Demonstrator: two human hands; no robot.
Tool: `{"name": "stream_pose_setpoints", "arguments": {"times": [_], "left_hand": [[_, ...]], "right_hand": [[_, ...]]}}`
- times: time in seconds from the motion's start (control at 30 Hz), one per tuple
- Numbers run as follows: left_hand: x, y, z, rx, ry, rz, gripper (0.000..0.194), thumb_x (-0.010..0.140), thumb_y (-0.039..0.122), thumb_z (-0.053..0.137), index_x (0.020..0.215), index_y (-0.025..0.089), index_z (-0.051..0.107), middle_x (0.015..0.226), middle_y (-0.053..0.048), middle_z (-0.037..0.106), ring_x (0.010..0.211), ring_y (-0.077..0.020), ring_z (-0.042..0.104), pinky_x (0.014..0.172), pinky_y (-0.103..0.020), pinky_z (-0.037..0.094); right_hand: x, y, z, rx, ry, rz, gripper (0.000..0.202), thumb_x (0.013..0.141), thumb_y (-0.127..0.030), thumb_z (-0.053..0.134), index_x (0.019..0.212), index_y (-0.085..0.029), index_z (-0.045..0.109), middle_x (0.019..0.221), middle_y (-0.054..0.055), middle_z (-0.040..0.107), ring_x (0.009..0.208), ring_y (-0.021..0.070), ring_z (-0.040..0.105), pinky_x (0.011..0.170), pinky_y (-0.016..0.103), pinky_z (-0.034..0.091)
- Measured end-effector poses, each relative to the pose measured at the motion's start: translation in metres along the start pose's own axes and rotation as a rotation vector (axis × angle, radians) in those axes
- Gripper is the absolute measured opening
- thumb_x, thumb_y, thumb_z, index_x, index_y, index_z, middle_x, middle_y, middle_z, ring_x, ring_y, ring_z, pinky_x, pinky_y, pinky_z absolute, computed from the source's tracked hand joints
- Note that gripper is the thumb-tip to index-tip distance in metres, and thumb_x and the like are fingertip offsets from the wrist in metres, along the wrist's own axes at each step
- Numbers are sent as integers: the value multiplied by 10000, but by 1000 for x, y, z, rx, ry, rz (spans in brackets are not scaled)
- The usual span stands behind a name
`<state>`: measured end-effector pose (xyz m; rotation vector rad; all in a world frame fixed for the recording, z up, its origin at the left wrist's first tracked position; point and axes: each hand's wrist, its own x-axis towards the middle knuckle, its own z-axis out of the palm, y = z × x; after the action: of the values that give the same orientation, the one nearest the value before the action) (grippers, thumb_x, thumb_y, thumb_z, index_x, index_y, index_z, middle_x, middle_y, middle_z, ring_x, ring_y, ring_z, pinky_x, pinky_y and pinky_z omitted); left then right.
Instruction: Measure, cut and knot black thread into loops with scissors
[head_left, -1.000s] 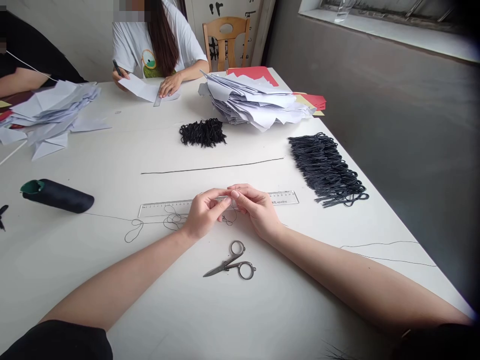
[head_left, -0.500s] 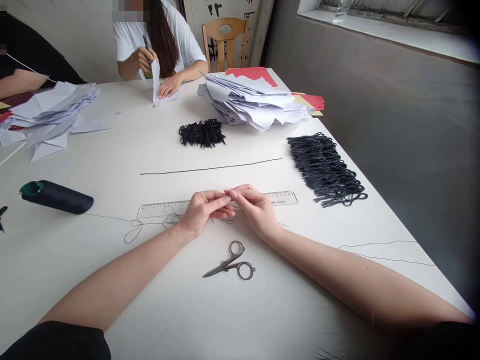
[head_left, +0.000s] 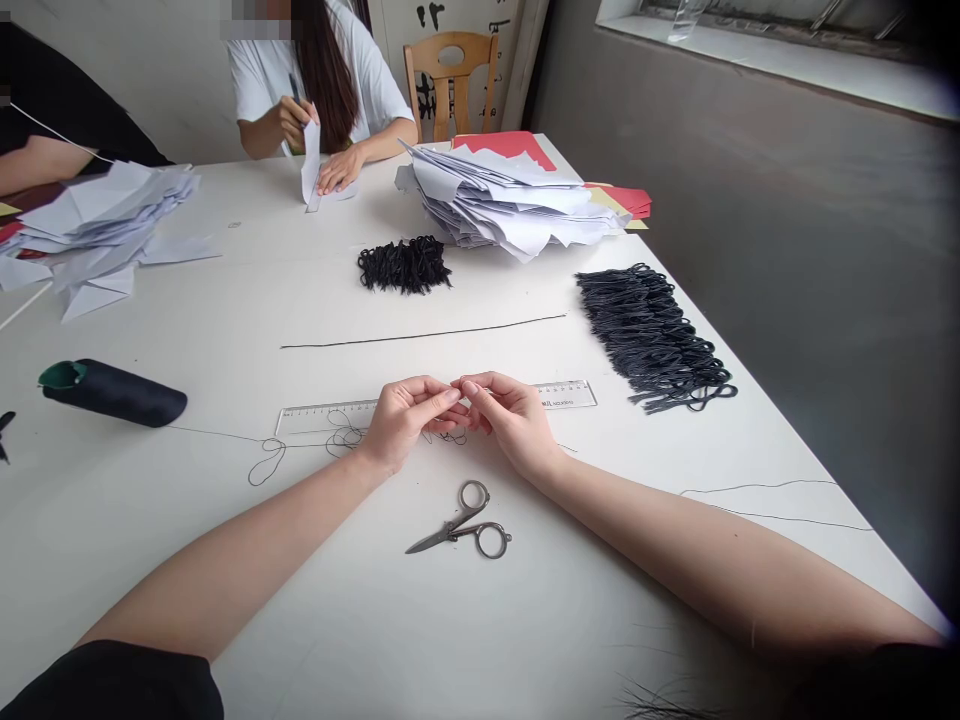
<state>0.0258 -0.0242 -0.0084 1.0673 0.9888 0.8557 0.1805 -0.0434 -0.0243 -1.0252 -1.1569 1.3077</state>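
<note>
White table (head_left: 480, 640): fingers (head_left: 470, 392) (touching) hide whatever's pinched.

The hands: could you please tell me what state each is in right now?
Left hand: closed in a pinch; anything held cannot be told.
Right hand: also pinched closed, contents unclear.

You wear plain black clothing, with your left sleeve (head_left: 120, 680) ending in a softly curved hem near the elbow and your right sleeve (head_left: 892, 680) dim in the corner, while both slim forearms, your left hand (head_left: 401, 425) and your right hand (head_left: 517, 425) are bare, the fingernails short.
</note>
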Motion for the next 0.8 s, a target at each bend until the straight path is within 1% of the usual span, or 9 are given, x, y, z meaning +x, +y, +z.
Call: {"name": "stream_pose_setpoints", "arguments": {"times": [0.23, 0.5, 0.57, 0.67, 0.73, 0.8], "left_hand": [[1, 0, 0, 21, -12, 3, 239, 744, 371, 755, 755, 142, 689, 731, -58, 731, 684, -167, 704, 610, -228, 545], [0, -1, 0, 41, -12, 3, 234, 741, 366, 755, 780, 142, 701, 727, -57, 725, 658, -160, 697, 612, -234, 551], [0, -1, 0, 27, 5, 9, 240, 729, 368, 763, 781, 142, 702, 726, -54, 721, 657, -158, 695, 608, -232, 550], [2, -2, 0, -6, 23, 23, 255, 714, 381, 773, 782, 145, 704, 730, -50, 718, 674, -157, 694, 611, -228, 547], [3, -2, 0, -13, 22, 26, 267, 712, 390, 773, 786, 142, 705, 735, -54, 718, 696, -165, 700, 614, -228, 544], [4, -2, 0, -6, 16, 25, 276, 716, 395, 769, 796, 138, 706, 748, -64, 723, 724, -180, 707, 617, -231, 541]], "right_hand": [[0, -3, 1, -9, 17, 37, 325, 815, -478, 656, 795, -154, 637, 659, -8, 605, 480, 82, 517, 466, 231, 413], [1, 0, 1, -25, 19, 49, 347, 832, -507, 625, 812, -161, 611, 676, -10, 585, 487, 73, 486, 474, 230, 399], [1, 0, 1, -19, 11, 54, 347, 846, -505, 606, 840, -159, 629, 678, -7, 582, 500, 76, 487, 485, 234, 401], [1, 0, 0, -25, -18, 67, 358, 869, -495, 574, 943, -157, 665, 685, -2, 588, 529, 86, 496, 503, 239, 408], [0, -1, 0, -37, -33, 74, 363, 865, -482, 583, 996, -155, 670, 693, 1, 596, 542, 86, 493, 515, 239, 412], [-1, -2, 0, -40, -33, 71, 364, 854, -472, 602, 1010, -150, 673, 697, 2, 599, 546, 82, 484, 524, 238, 414]]}}
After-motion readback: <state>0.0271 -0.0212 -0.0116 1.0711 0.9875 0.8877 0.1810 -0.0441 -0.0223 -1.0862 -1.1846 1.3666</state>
